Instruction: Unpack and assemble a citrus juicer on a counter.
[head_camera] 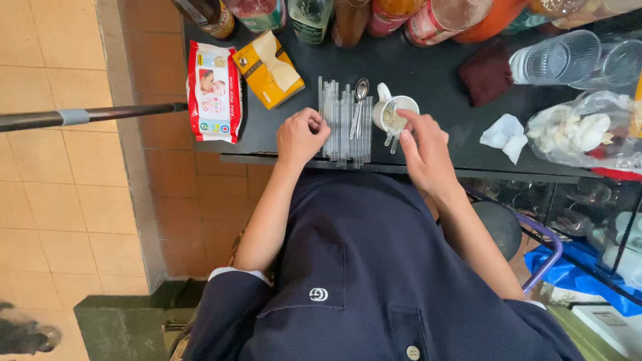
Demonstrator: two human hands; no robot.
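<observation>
Dark navy shirt front (361, 267) fills the lower view, both bare forearms reaching out to a black counter (435, 80). Left hand (301, 137) sits curled at the left edge of a row of clear plastic straws (344, 124), fingers bent in loosely against the outermost ones; can't tell if one is actually pinched. Right hand (422, 140) is at a small white cup (394, 113), thumb and forefinger closed on the ends of a few straws that stick out of the cup toward the counter edge. The row lies flat, side by side, near the front edge of the counter between the two hands. A metal spoon (361, 90) rests on top of the row, bowl pointing away. The straws look very light, thin, smooth and likely slippery, prone to roll or scatter, and easy to kink if squeezed hard; probably best taken gently near the middle in a small bunch, or by one end singly. The cup looks light and easy to tip. Left of the straws: a red-and-white wipes pack (214, 90) and a yellow pouch (271, 70). Right: a crumpled tissue (505, 134), a dark red cloth (487, 72), clear tumblers (558, 57), and a plastic bag of scraps (582, 130). Bottles (311, 17) line the far edge.
</observation>
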